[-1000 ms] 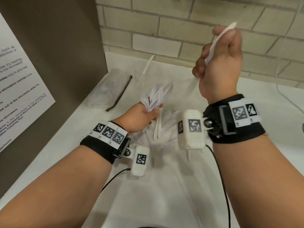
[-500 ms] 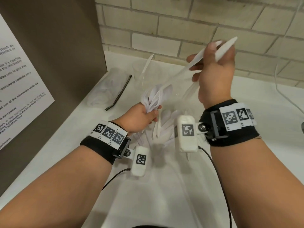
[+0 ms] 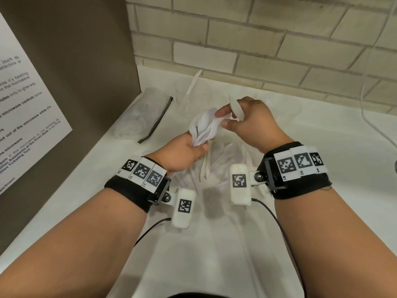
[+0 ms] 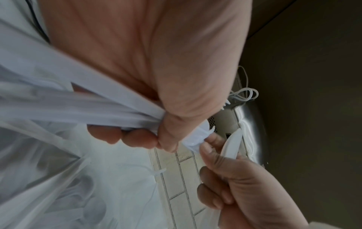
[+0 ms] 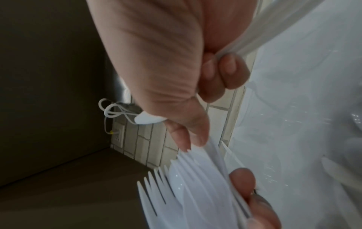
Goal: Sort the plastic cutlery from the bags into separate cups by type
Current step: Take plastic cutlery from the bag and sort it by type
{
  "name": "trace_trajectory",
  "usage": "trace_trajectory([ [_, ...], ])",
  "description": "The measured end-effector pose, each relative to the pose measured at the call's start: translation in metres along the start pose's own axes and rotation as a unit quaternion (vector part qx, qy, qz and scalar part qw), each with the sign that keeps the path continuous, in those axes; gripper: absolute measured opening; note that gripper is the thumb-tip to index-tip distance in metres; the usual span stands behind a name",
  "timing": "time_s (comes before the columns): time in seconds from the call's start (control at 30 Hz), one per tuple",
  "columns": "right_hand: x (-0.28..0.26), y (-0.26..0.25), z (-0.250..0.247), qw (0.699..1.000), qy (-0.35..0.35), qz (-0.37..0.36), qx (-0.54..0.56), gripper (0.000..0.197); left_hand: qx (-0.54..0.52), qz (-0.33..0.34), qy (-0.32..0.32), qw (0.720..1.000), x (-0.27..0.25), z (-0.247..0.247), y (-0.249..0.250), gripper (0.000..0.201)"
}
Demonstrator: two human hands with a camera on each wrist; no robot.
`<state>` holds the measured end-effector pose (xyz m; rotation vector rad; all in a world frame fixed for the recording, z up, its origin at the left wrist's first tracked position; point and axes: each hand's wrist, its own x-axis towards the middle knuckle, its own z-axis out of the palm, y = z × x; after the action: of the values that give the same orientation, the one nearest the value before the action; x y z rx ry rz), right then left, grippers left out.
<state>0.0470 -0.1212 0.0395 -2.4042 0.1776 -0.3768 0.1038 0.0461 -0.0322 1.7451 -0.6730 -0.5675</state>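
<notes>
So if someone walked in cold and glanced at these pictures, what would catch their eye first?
Probably the fistful of white plastic cutlery that the left hand grips at centre, spoons and forks fanned upward. Next, the right hand just beside it, pinching into the bunch while holding a white plastic piece. Behind them, a clear plastic cup holds one white utensil by the brick wall.

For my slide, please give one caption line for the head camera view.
Left hand grips a bundle of white plastic cutlery while right hand pinches one piece from it.

The white notice (image 3: 28, 117) on the left panel bears partial lines, among them "microwave controls" and "Front Desk".
</notes>
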Motion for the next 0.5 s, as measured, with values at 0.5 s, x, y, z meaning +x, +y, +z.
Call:
trace_trajectory([
  [0.5,0.0019,-0.0008,0.0029,0.960,0.025,0.081,0.267,0.012,-0.026,0.001,-0.005,1.000,-0.0020,0.0053,0.0041,0.023],
])
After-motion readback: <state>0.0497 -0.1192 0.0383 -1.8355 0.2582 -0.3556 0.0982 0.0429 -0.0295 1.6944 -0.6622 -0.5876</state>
